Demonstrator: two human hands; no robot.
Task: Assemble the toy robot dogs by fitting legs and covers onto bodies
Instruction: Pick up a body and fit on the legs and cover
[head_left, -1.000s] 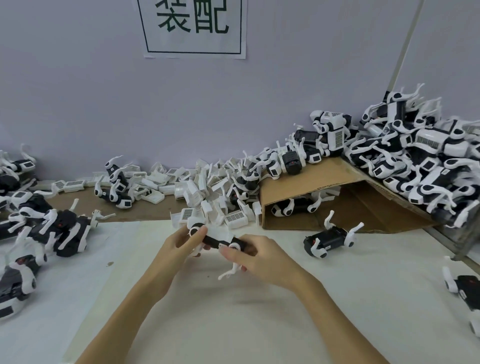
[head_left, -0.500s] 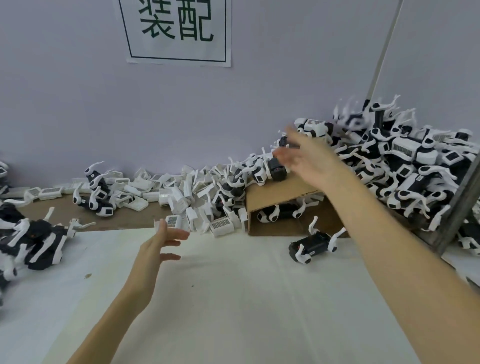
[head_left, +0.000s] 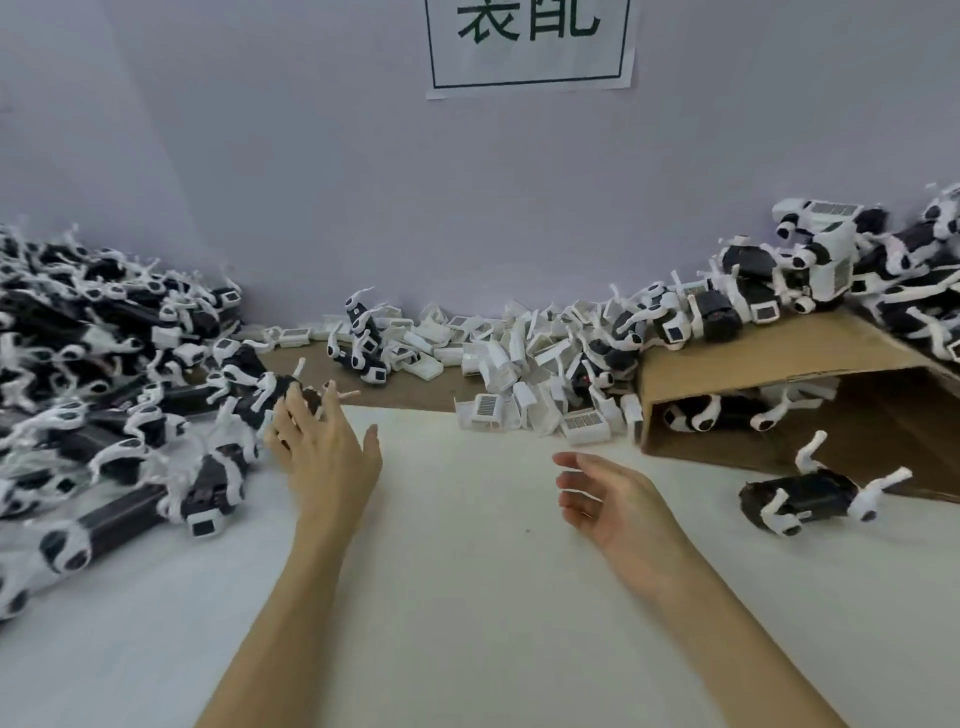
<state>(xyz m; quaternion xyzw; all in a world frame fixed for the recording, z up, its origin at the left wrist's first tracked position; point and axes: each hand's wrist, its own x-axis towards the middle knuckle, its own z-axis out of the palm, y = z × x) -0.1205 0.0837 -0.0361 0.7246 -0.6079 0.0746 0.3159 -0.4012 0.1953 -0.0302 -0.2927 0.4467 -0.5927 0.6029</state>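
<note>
My left hand (head_left: 324, 447) stretches out with straight fingers to the edge of a large heap of black-and-white toy dog bodies (head_left: 98, 395) at the left, its fingertips at one black body with white legs (head_left: 270, 389). My right hand (head_left: 608, 493) hovers empty over the white table (head_left: 467, 597), fingers loosely curved. A pile of white covers with barcode labels (head_left: 519, 374) lies at the back centre. One legged dog body (head_left: 810, 496) lies alone at the right.
A tipped cardboard box (head_left: 779, 374) at the right holds a few dogs inside, with a heap of assembled dogs (head_left: 841, 265) on top of it. A brown board (head_left: 415, 395) lies under the covers along the lilac wall. A paper sign (head_left: 530, 47) hangs above.
The dog both hands held a second ago is gone from them; the right hand swung to the right heap and came back empty. The view turned left, and the left hand reached the left heap.
</note>
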